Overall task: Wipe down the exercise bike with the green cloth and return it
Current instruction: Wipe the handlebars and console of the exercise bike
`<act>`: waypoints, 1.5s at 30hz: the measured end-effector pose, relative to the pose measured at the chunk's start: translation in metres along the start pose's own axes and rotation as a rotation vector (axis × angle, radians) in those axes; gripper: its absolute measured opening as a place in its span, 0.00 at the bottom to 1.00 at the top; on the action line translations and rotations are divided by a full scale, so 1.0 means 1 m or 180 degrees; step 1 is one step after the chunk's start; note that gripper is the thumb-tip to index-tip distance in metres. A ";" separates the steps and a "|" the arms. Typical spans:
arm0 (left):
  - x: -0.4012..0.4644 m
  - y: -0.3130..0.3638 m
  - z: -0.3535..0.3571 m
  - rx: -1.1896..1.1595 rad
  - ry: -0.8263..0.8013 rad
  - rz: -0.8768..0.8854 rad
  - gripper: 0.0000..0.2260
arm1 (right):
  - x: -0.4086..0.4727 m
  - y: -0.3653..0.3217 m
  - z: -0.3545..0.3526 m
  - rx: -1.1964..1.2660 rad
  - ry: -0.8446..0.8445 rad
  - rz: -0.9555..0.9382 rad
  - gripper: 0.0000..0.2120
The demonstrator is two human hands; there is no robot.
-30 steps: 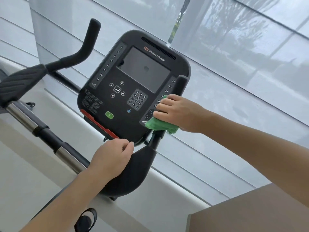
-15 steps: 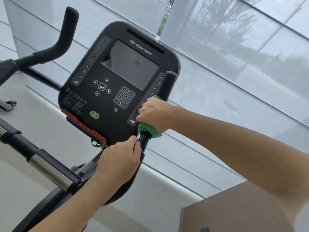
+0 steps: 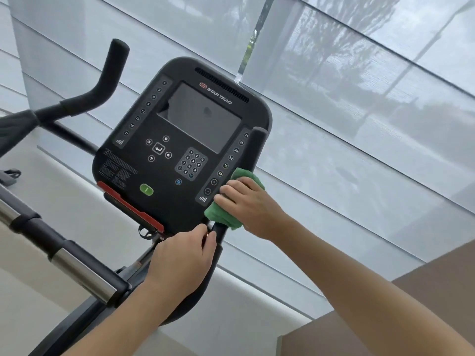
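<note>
Now right hand (image 3: 250,206) curls its fingers round green cloth (image 3: 223,217), wrapping it on the right handlebar (image 3: 254,147); left hand (image 3: 182,260) grips that bar lower down, fingers closed.

Green cloth (image 3: 221,214), bunched, wrapped around right upright handlebar (image 3: 253,150) of black Star Trac exercise bike (image 3: 180,140).

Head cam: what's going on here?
A person is wiping an exercise bike. The right hand holds a green cloth wrapped round the right handlebar post, beside the console. The left hand grips the bar just below the console. The cloth is still in use, not returned.
</note>
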State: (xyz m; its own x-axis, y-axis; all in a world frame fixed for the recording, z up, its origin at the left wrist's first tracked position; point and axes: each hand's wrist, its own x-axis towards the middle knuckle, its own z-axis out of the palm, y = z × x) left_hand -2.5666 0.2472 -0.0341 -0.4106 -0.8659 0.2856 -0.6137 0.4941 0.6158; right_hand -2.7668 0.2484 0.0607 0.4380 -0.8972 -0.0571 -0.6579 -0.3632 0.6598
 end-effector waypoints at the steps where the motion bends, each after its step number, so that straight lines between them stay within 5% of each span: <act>1: 0.000 0.000 0.000 -0.0012 -0.0011 -0.0018 0.17 | -0.001 0.006 -0.006 -0.0067 0.0057 -0.0086 0.23; 8: -0.001 0.000 0.001 -0.0020 0.0000 -0.0069 0.17 | 0.002 0.085 -0.059 -0.1037 0.0274 -0.0025 0.20; 15: 0.000 0.000 0.002 -0.0046 -0.0077 -0.0013 0.16 | 0.060 0.084 -0.077 -0.1940 -0.1100 -0.0528 0.25; 19: 0.001 -0.001 0.005 0.0035 -0.0168 0.0029 0.15 | 0.091 0.076 -0.082 -0.1672 -0.1901 -0.0558 0.09; 22: 0.001 -0.002 0.004 0.0086 -0.0142 0.0077 0.15 | 0.103 0.078 -0.087 -0.1387 -0.2144 -0.0389 0.08; 26: -0.002 -0.002 0.003 0.0108 -0.0105 0.0143 0.16 | 0.078 0.084 -0.080 -0.1593 -0.1490 -0.0543 0.05; 28: -0.003 -0.002 0.001 0.0142 -0.0063 0.0167 0.16 | 0.057 0.088 -0.061 -0.1728 -0.0731 -0.0551 0.07; 32: -0.004 -0.002 -0.001 0.0119 -0.0044 0.0186 0.16 | 0.012 0.065 -0.034 -0.0836 0.0222 -0.0127 0.26; 36: -0.003 -0.001 -0.001 0.0142 0.0004 0.0177 0.17 | -0.006 0.051 -0.027 0.0101 0.0810 -0.0192 0.15; 40: -0.006 -0.002 0.004 0.0151 -0.0010 0.0215 0.16 | -0.003 0.098 -0.064 0.0619 0.1920 0.0704 0.17; 42: -0.005 -0.001 0.003 0.0200 0.0050 0.0312 0.15 | 0.008 0.121 -0.085 0.0781 0.1989 0.1237 0.20; 45: -0.006 -0.002 0.003 0.0236 0.0090 0.0370 0.15 | 0.034 0.123 -0.089 0.1739 0.1147 0.1837 0.30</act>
State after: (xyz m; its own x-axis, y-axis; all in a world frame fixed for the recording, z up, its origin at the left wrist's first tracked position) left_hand -2.5651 0.2511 -0.0396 -0.4632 -0.8039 0.3730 -0.6117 0.5946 0.5218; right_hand -2.7783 0.1952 0.2061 0.0521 -0.8776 0.4766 -0.9980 -0.0290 0.0557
